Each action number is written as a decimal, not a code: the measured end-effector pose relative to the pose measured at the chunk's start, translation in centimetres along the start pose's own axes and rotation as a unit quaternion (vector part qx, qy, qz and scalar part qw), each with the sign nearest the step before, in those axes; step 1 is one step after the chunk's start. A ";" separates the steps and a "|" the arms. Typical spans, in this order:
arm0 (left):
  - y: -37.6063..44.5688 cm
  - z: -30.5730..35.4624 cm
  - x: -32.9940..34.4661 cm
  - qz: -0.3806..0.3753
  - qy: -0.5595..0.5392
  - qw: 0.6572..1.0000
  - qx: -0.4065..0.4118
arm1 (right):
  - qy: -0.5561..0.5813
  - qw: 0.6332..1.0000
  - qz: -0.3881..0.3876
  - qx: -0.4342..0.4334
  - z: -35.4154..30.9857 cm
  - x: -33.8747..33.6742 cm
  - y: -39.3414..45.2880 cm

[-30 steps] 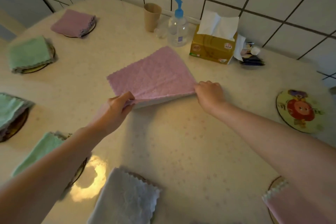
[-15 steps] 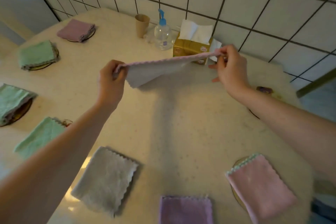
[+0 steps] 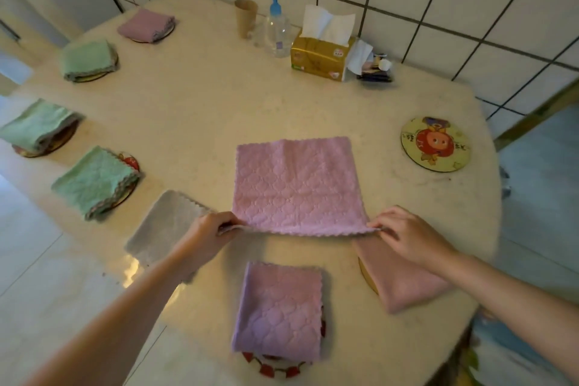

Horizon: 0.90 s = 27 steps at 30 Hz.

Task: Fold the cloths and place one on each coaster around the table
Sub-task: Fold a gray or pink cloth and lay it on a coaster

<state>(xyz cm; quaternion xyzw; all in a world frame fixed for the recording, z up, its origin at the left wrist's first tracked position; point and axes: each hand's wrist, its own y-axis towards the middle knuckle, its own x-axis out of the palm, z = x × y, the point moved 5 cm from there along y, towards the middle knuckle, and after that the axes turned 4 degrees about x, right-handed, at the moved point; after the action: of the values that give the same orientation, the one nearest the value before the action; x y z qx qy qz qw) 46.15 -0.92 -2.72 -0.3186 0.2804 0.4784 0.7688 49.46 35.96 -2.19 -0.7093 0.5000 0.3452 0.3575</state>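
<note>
Nearest me, below both hands, a folded purple cloth (image 3: 279, 307) sits on a red-edged coaster (image 3: 272, 368). Beside my right hand (image 3: 410, 236), partly under the wrist, a folded pink cloth (image 3: 394, 279) covers another coaster. Under my left hand (image 3: 205, 238) lies a grey cloth (image 3: 159, 226).

Left fingers (image 3: 219, 222): curled, pinching the near left corner of the pink quilted cloth (image 3: 297, 185). Right fingers (image 3: 380, 224): curled, pinching the near right corner. The near hem is stretched between the two pinches; the rest lies flat on the table (image 3: 219, 110), spreading away from the fingertips.

Handling judgement: light, soft, limp microfibre that will sag wherever unsupported. The quilted face should grip well; nothing fragile. The corner holds are correct for carrying the near hem over to the far hem; keep tension even or the fold will skew.

Beyond my right fingertips, well apart, a bare cartoon coaster (image 3: 435, 144) awaits, presumably this cloth's destination. Beyond my left hand, three green cloths (image 3: 94, 182) and a mauve one (image 3: 145, 25) occupy coasters. Farthest: cup (image 3: 246, 17), pump bottle (image 3: 277, 28), tissue box (image 3: 321, 55).
</note>
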 end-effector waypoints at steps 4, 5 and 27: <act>-1.4 0.1 0.2 -0.011 -0.002 1.000 -0.010 | 0.016 0.999 0.002 -0.044 -0.7 0.2 -1.1; -1.3 0.0 -0.1 -0.012 -0.008 1.000 -0.014 | 0.037 0.999 0.013 -0.033 -0.7 0.1 -0.9; 15.1 -6.9 -2.4 0.148 -0.216 0.934 -0.243 | 0.332 0.863 0.131 0.359 4.3 0.3 17.1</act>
<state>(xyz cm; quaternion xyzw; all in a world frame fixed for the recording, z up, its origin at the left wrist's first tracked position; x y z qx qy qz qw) 30.49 -2.36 -8.69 -0.3395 0.0272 0.6977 0.6302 32.57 35.35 -7.38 -0.5324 0.7669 -0.0699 0.3515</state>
